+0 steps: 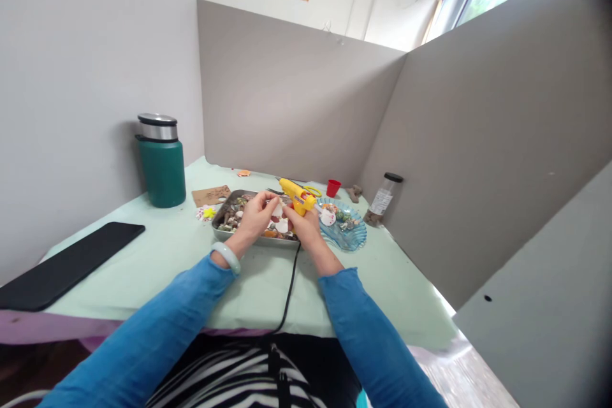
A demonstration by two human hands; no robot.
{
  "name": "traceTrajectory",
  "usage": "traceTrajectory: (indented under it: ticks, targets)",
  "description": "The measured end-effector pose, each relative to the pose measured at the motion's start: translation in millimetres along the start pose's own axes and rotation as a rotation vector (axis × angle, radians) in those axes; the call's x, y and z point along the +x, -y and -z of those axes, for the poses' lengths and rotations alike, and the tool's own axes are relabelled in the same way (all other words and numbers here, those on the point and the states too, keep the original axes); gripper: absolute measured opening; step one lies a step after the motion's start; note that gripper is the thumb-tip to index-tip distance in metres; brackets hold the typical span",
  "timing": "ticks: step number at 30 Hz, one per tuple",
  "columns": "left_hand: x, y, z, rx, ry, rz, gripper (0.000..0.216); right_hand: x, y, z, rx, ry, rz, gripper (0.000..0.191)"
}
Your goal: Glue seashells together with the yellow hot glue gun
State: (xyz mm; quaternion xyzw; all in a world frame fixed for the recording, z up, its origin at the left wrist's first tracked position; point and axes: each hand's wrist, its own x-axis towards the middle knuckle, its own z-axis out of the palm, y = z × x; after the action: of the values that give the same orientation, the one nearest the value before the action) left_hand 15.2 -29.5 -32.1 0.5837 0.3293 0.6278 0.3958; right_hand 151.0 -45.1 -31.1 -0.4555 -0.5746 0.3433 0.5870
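Note:
My right hand point(305, 227) is closed round the grip of a yellow glue gun point(295, 194), whose black cord point(289, 290) runs down off the table's front edge. My left hand point(255, 217), with a pale bangle at the wrist, pinches a small white shell point(277, 207) close to the gun. Both hands hover over a metal tray point(220, 217) filled with several shells and stones. Beside it on the right lies a blue shell-shaped glass dish point(348, 237) with small pieces stuck on it.
A green flask point(161, 164) stands at the back left, with a black pad point(62, 264) near the left edge. A brown card point(211, 195), yellow scissors point(313, 190), a red cup point(333, 187) and a clear jar point(383, 197) sit behind. Grey partitions wall the table in.

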Motion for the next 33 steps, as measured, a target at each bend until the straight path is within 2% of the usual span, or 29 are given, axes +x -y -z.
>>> traceTrajectory:
  ticks: [6,16,24,33]
  targets:
    - [-0.2,-1.8,1.9,-0.016,0.037,0.022,0.041,-3.6,8.8,-1.3,0.063,-0.062,-0.066,0.022]
    - [-4.1,-15.8,-0.4,-0.043,0.105,0.033,0.042,-3.2,9.5,-1.4,0.100,-0.074,-0.047,0.022]
    - [-3.2,-12.0,0.9,-0.067,0.138,0.060,0.041,-1.8,6.6,-0.3,0.089,-0.081,-0.046,0.022]
    - [-2.8,-9.7,2.9,-0.075,0.117,0.091,0.037,-3.9,9.6,-0.5,0.084,-0.076,-0.033,0.021]
